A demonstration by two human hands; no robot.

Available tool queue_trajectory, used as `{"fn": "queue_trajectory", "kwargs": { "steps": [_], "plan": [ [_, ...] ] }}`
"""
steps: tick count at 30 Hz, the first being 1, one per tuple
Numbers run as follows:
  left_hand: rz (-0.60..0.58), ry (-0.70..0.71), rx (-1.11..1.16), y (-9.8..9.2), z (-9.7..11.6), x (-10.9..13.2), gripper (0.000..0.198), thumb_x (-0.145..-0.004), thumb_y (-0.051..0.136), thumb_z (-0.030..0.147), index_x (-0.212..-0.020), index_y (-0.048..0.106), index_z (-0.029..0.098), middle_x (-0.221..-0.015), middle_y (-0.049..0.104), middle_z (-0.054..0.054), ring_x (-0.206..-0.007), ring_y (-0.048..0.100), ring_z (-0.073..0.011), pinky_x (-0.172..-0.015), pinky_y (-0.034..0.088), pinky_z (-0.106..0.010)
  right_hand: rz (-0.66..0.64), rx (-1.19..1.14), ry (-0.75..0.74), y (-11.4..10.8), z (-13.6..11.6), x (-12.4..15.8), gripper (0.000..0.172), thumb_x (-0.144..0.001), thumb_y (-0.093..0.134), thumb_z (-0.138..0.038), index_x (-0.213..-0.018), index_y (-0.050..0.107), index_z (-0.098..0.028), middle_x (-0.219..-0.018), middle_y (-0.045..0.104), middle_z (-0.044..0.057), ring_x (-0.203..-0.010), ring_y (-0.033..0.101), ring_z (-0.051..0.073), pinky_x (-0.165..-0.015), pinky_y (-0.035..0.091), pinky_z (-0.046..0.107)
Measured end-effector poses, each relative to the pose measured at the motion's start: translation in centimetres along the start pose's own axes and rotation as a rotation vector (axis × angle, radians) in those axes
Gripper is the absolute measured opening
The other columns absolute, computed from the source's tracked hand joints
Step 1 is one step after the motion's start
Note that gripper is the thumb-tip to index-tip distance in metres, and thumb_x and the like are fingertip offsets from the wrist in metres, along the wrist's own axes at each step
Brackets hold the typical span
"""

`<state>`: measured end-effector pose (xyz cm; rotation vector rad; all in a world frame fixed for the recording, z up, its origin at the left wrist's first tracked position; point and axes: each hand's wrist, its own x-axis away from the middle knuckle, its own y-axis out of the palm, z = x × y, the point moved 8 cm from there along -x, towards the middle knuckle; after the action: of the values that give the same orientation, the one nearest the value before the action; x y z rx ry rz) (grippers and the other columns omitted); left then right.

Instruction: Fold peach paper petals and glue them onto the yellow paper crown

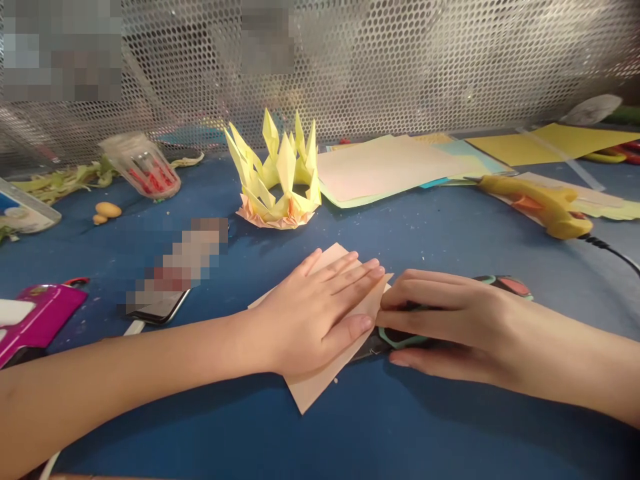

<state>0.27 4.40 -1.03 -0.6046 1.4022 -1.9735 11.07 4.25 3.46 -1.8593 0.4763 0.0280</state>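
Observation:
My left hand (325, 313) lies flat with fingers stretched out, pressing on a folded pale peach sheet of paper (306, 392). One paper corner points toward me. My right hand (450, 320) is at the paper's right edge, its bent fingertips touching that edge and its thumb apart on the near side. Beneath the right hand are scissors (405, 343) with green handles, partly hidden by the fingers; their dark blades run under the paper. I see no clear grip on them. Beyond my hands stands a yellow folded-paper crown (285, 167) with a peach base.
A phone (160, 307), magenta glue gun (55, 310) and glass jar (143, 167) sit left. Stacked coloured paper (395, 170) lies behind. A yellow glue gun (540, 203) with a black cord is at right. A perforated metal panel (375, 67) bounds the blue table (240, 433).

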Motion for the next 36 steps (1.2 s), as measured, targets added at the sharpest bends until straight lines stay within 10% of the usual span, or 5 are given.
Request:
{"fn": "queue_trajectory", "kwargs": {
  "steps": [36],
  "plan": [
    [-0.011, 0.007, 0.001, 0.00, -0.04, 0.01, 0.060, -0.109, 0.017, 0.048, -0.161, 0.015, 0.019, -0.168, 0.016, 0.000, -0.158, 0.008, -0.0194, -0.127, 0.005, -0.054, 0.018, -0.017, -0.025, -0.35, -0.15, 0.10, 0.027, -0.097, 0.058, -0.030, -0.117, 0.074, -0.021, -0.110, 0.074, 0.009, -0.104, 0.071, 0.021, -0.092, 0.058, 0.030]
  ]
}}
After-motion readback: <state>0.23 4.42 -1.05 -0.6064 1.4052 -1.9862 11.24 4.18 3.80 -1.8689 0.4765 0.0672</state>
